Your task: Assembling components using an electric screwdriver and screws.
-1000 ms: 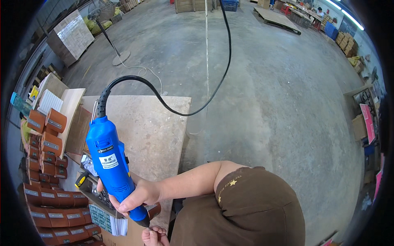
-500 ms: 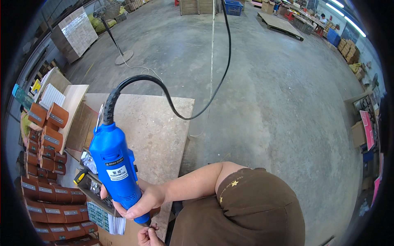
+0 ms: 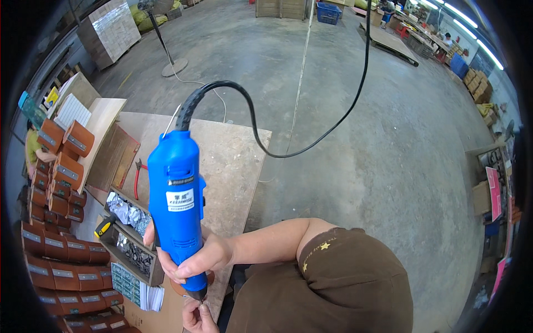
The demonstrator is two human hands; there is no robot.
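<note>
My right hand [image 3: 202, 255] is wrapped round a blue electric screwdriver [image 3: 176, 191], held upright with its dark tip pointing down. A black cable [image 3: 252, 119] curves away from its top. Just below the tip, my left hand [image 3: 199, 317] has thumb and finger pinched together; what they hold is too small to make out. Behind the tool's lower end, a brown rounded thing [image 3: 179, 288] shows only in part. To the left stands a wooden box [image 3: 157, 272] with silvery crumpled material and dark small metal pieces in its compartments. Red-handled pliers [image 3: 137, 180] lie beyond it on the board tabletop [image 3: 236, 161].
Rows of brown cylinders with metal plates [image 3: 66, 247] are stacked at the left. A yellow-and-black tool handle [image 3: 104, 226] rests by the box, near a stack of green-and-white cards [image 3: 145, 294]. Further off are a fan stand [image 3: 175, 67], a pallet [image 3: 391, 44] and another person [image 3: 36, 147].
The screwdriver has shifted right and up in the picture and stands more upright. The pliers and more of the box now show. The view itself has also moved slightly.
</note>
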